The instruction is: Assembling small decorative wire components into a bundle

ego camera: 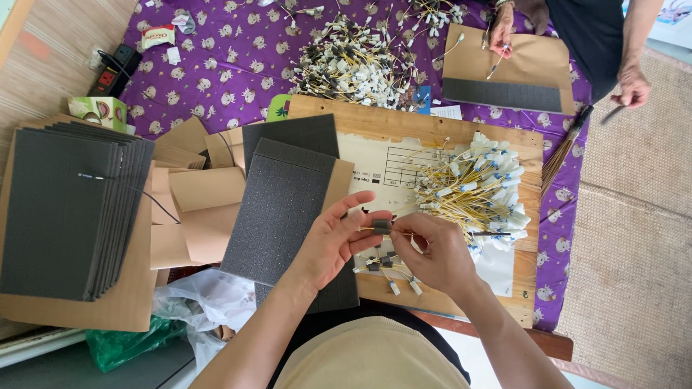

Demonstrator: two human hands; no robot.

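Too small to tell: exact shape of the little dark grey foam piece (380,226) pinched between left hand (333,241) and right hand (435,253). Fingertips of the right hand hidden behind its own knuckles. Cut off at the top edge: co-worker's body and arms above the brown paper sheet with grey foam strip (504,72). Unreadable at this size: thin dark object (613,114) in the co-worker's hand. Partly buried under brown card: green plastic bag (133,344).

A home-style piecework assembly spot: a wooden board (432,126) on a purple patterned cloth (238,65), heaps of yellow wired parts (472,191), and stacked dark foam sheets (65,209) at left.
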